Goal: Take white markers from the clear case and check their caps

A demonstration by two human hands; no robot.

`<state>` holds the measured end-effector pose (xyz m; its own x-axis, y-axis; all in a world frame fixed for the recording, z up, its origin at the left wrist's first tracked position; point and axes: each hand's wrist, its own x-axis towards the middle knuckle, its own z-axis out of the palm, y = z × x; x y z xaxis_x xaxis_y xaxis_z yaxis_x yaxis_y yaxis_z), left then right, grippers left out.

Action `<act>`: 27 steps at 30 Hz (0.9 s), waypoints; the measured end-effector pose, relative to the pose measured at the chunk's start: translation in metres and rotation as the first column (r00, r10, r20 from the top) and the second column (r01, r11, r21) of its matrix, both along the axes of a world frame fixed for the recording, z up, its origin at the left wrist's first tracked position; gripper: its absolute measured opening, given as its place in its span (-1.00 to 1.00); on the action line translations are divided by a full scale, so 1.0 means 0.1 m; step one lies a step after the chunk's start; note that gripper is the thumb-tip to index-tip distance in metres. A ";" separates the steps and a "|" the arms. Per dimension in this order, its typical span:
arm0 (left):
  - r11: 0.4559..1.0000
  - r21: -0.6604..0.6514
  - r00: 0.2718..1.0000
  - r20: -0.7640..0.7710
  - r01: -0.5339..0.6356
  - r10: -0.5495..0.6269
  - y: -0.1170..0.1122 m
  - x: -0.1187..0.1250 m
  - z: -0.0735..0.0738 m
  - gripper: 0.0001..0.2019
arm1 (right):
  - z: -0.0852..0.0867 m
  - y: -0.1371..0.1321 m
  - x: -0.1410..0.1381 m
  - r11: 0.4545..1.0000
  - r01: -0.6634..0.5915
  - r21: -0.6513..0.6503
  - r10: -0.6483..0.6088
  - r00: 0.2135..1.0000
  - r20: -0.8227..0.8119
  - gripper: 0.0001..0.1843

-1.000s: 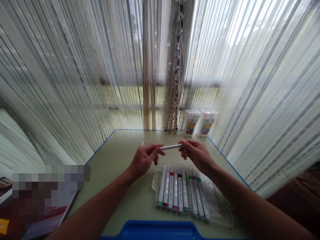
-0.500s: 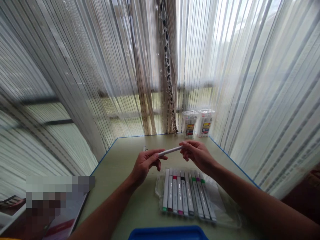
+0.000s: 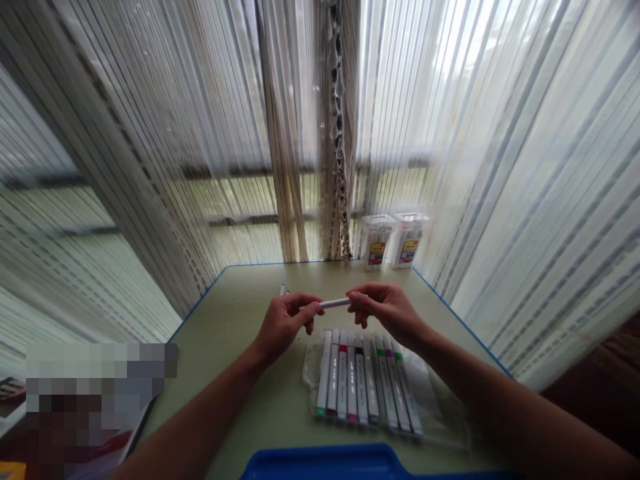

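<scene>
A slim white marker (image 3: 334, 303) is held level above the table, with one end in each hand. My left hand (image 3: 287, 321) pinches its left end between thumb and fingers. At the other end, my right hand (image 3: 383, 308) has its thumb and fingertips closed on the marker. Both tips of it are covered by my fingers. Below lies a clear plastic case (image 3: 440, 420) with a row of several white markers (image 3: 356, 380), some with green, red, black or purple bands. Another marker (image 3: 283, 289) lies partly hidden behind my left hand.
Two clear boxes with yellow labels, a left one (image 3: 376, 243) and a right one (image 3: 409, 243), stand at the table's back right. A blue tray (image 3: 320, 460) is at the near edge. Sheer striped curtains (image 3: 225, 120) and a hanging bead string (image 3: 339, 133) rise behind the table (image 3: 240, 287).
My right hand has come closer to my left along the marker, so less of it shows between them. The marker has turned from slanted to nearly level. The view has shifted slightly.
</scene>
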<state>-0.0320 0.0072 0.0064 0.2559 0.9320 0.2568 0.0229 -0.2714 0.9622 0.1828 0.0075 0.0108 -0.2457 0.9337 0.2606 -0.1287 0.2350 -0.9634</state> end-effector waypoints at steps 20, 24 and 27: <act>0.992 -0.009 0.992 -0.011 0.125 -0.125 -0.07 0.14 -0.08 -0.75 | 0.01 -0.13 -0.03 0.972 -0.048 0.232 -0.022 0.956 0.292 -0.84; 0.998 0.009 0.997 -0.031 0.065 -0.065 -0.03 0.10 -0.04 -0.73 | 0.01 -0.08 -0.01 0.984 -0.002 0.179 -0.032 0.982 0.188 -0.81; 0.999 0.031 0.999 -0.038 0.017 -0.015 0.00 0.06 -0.02 -0.72 | 0.01 -0.05 0.03 0.994 0.012 0.108 -0.021 0.996 0.082 -0.79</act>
